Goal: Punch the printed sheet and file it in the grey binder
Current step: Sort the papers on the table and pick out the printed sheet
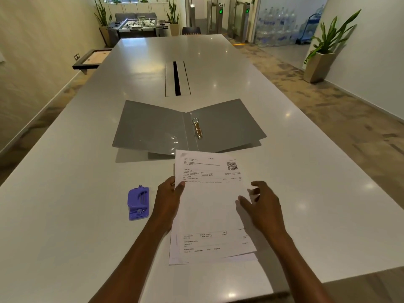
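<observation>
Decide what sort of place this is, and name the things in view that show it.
Probably an office meeting area: a long glossy white conference table with a central cable slot, metal entry turnstiles with green lights behind it, and stacked clear water bottles.

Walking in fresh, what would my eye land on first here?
The printed sheet, pinched at its left edge by the left hand, with the open right hand at its right edge. Beyond it the grey binder lies open; a purple hole punch sits left of the hands.
</observation>
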Demonstrator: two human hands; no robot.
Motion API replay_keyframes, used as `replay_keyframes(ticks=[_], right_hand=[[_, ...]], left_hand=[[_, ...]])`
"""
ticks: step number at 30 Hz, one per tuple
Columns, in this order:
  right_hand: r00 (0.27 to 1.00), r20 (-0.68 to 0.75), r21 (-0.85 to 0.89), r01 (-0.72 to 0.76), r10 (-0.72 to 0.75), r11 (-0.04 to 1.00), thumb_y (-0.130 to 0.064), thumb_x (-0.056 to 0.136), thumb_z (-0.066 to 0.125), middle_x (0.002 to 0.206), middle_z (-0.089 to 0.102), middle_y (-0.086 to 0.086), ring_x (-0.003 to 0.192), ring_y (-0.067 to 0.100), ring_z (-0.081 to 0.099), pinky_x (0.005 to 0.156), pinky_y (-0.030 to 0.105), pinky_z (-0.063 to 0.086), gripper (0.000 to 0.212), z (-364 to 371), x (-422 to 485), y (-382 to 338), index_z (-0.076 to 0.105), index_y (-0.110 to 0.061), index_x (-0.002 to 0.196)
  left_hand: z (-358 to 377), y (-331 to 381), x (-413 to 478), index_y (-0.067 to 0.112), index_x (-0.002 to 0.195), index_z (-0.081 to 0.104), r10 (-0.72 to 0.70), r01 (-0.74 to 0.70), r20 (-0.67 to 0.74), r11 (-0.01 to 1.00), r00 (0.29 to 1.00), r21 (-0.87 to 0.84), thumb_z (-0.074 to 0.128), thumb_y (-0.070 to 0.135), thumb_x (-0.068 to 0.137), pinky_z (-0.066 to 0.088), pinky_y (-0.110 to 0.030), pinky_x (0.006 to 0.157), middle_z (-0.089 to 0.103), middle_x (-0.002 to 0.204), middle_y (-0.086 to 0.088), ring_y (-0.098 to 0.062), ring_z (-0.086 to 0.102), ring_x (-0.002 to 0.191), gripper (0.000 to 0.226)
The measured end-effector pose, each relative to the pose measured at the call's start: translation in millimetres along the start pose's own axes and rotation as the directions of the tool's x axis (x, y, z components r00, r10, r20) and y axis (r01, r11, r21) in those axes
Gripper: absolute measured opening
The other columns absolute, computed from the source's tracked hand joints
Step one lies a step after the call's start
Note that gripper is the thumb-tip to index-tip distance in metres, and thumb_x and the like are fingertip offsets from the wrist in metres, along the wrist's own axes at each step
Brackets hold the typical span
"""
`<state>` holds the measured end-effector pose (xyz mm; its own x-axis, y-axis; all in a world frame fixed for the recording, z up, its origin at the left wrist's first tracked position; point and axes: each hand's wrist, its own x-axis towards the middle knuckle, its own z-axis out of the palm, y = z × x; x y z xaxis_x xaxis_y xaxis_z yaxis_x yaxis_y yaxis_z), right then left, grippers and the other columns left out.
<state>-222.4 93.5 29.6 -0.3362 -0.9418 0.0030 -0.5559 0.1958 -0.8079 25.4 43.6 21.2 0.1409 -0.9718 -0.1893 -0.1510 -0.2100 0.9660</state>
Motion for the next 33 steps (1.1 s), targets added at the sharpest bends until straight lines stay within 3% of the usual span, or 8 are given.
replay_keyframes(ticks=[4,7,10,14,21,24,27,33], right_hand=[[0.993,0.100,0.190,-0.081,0.062,0.978,-0.037,0.088,0.078,0.132,0.055,-0.006,0.118,0.013,0.055,0.095,0.033,0.047,0.071,-19,14,-11,0.045,-0.022,0.149],[0.915,0.401,0.474,-0.242,0.037,0.846,-0.043,0.097,0.065,0.136,0.062,-0.019,0.131,0.008,0.054,0.103,0.035,0.043,0.048,-32,24,-25,0.054,-0.036,0.143],[0.846,0.526,0.609,-0.305,-0.085,0.732,-0.034,0.103,0.058,0.138,0.067,-0.006,0.130,0.019,0.062,0.113,0.044,0.044,0.040,-37,26,-31,0.058,-0.025,0.142],[0.916,0.388,0.604,-0.168,-0.103,0.779,-0.026,0.100,0.065,0.126,0.074,-0.001,0.116,0.021,0.071,0.107,0.048,0.051,0.035,-36,26,-47,0.064,-0.019,0.134],[0.958,0.199,0.626,0.036,-0.204,0.779,-0.027,0.093,0.068,0.106,0.080,0.001,0.095,0.024,0.076,0.088,0.049,0.061,0.018,-39,27,-79,0.074,-0.020,0.109],[0.965,0.176,0.631,0.041,-0.195,0.775,-0.023,0.094,0.069,0.107,0.080,0.002,0.096,0.026,0.076,0.088,0.049,0.061,0.017,-36,28,-75,0.074,-0.018,0.108],[0.966,0.189,0.625,0.019,-0.174,0.780,-0.020,0.094,0.070,0.107,0.080,0.001,0.096,0.024,0.076,0.085,0.045,0.061,0.017,-31,26,-67,0.074,-0.018,0.111],[0.973,0.203,0.590,-0.028,-0.114,0.807,-0.024,0.094,0.072,0.100,0.081,-0.006,0.087,0.014,0.077,0.067,0.025,0.057,0.016,-10,14,-52,0.074,-0.019,0.109]], left_hand=[[-5,11,-5,0.019,0.129,0.064,0.022,-0.017,0.047,0.993,0.999,-0.117,0.057,0.023,0.106,0.065,-0.040,0.088,0.078,0.120,0.002,-0.020,0.078,0.104,0.024],[-9,28,-11,0.023,0.122,0.065,0.077,-0.057,0.090,0.977,0.993,-0.203,0.056,0.020,0.106,0.066,-0.033,0.076,0.081,0.112,0.004,-0.021,0.080,0.098,0.019],[-10,46,-14,0.025,0.122,0.065,0.129,-0.104,0.095,0.968,0.987,-0.229,0.053,0.023,0.107,0.066,-0.037,0.080,0.080,0.115,0.002,-0.026,0.079,0.101,0.019],[-13,72,-15,0.025,0.128,0.063,0.192,-0.149,0.114,0.939,0.975,-0.309,0.051,0.023,0.107,0.065,-0.045,0.082,0.079,0.118,0.002,-0.029,0.078,0.102,0.023],[-12,108,-8,0.024,0.115,0.070,0.300,-0.262,0.102,0.924,0.949,-0.277,0.063,0.013,0.101,0.062,-0.036,0.089,0.081,0.112,0.008,-0.016,0.077,0.103,0.019],[-12,108,-4,0.026,0.110,0.071,0.303,-0.273,0.099,0.931,0.948,-0.242,0.067,0.012,0.099,0.061,-0.035,0.086,0.081,0.107,0.011,-0.014,0.077,0.100,0.018],[-11,95,-3,0.028,0.111,0.071,0.287,-0.259,0.108,0.941,0.952,-0.216,0.071,0.017,0.097,0.062,-0.046,0.089,0.081,0.108,0.007,-0.021,0.078,0.099,0.018],[-3,72,-7,0.031,0.106,0.070,0.196,-0.174,0.087,0.961,0.977,-0.213,0.079,0.024,0.091,0.062,-0.041,0.083,0.082,0.100,0.011,-0.016,0.079,0.089,0.019]])
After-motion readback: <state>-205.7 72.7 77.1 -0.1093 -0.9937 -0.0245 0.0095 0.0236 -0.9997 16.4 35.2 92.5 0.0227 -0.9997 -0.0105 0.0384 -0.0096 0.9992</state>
